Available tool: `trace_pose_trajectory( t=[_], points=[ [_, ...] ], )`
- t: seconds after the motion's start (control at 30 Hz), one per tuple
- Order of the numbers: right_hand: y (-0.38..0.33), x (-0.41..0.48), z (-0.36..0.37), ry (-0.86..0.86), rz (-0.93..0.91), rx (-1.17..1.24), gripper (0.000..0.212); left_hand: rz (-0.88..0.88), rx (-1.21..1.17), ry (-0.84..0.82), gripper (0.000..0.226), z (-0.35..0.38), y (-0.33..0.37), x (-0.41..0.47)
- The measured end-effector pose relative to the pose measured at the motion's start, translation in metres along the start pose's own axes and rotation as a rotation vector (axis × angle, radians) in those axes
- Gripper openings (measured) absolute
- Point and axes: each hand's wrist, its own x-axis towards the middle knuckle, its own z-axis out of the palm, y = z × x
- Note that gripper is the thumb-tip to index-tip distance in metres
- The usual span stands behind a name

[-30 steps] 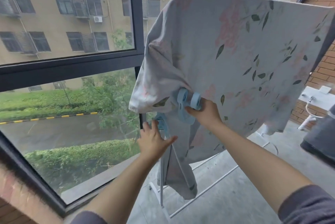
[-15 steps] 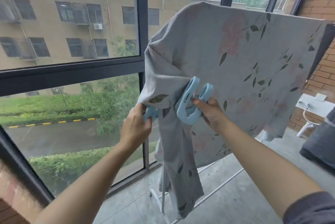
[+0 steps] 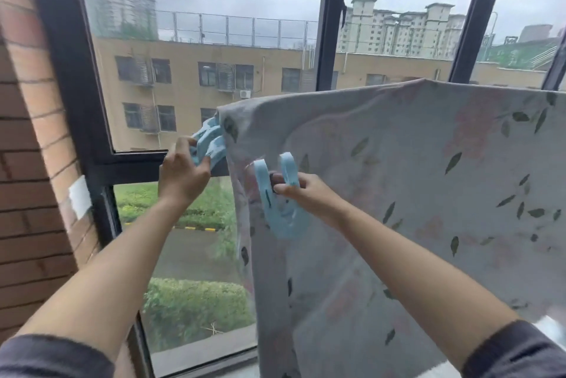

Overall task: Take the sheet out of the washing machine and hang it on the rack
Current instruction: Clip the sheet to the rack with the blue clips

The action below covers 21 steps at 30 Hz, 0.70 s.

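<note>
A: Where is the sheet (image 3: 398, 193)?
B: Draped up ahead, top edge running sideways. Left hand (image 3: 183, 177) pinches a clip (image 3: 209, 141) at its left corner; right hand (image 3: 306, 193) grips a second clip (image 3: 284, 215), lower.

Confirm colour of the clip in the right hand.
Light blue: large plastic clothes clip in the right hand, head view.

sheet (image 3: 413, 193) before window (image 3: 214, 71), clip (image 3: 209, 141) at its left corner (upper)
</note>
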Motion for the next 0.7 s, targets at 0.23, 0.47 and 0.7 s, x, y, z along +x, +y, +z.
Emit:
trace_pose_trajectory(
  t=[0.23, 0.47, 0.7],
  points=[
    [0.011, 0.016, 0.015, 0.17, -0.01, -0.055, 0.005, -0.073, 0.008, -0.044, 0.03, -0.017, -0.028, -0.023],
    [0.008, 0.0, -0.001, 0.16, 0.071, 0.069, 0.016, -0.166, -0.288, -0.125, 0.032, -0.012, -0.001, -0.049],
    [0.039, -0.053, -0.032, 0.184, 0.13, 0.04, 0.03, -0.361, -0.903, -0.398, 0.087, 0.044, 0.031, -0.097]
  ],
)
